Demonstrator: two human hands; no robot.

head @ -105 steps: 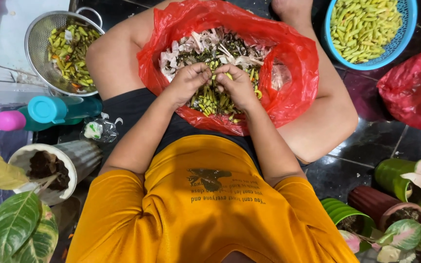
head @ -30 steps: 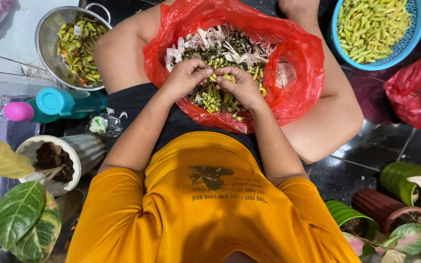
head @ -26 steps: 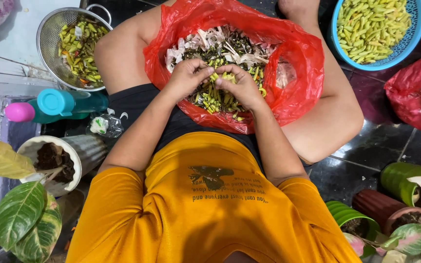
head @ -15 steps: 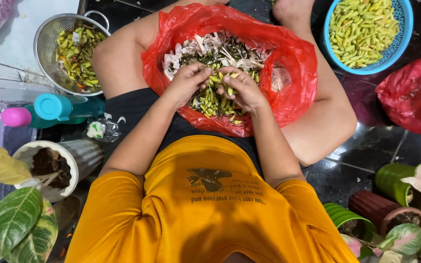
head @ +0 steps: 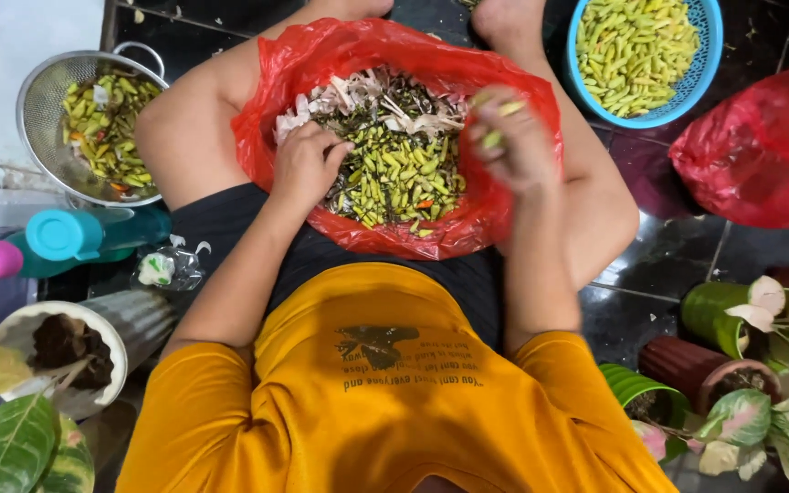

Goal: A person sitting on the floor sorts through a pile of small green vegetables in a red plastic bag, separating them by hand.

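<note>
One view only, from a camera worn on the person's head, facing almost straight down along the torso. The orange shirt point(head: 385, 402) fills the lower frame nearest the lens; the far end of the scene lies at the top edge. The red bag point(head: 394, 55) in the lap sits near centre, at close range, with both forearms running up into it. The frame reaches the metal colander point(head: 43, 91) at upper left, the blue basket point(head: 707, 55) at upper right and the potted plants point(head: 760, 383) at lower right. No second view exists, so no overlap applies.
</note>
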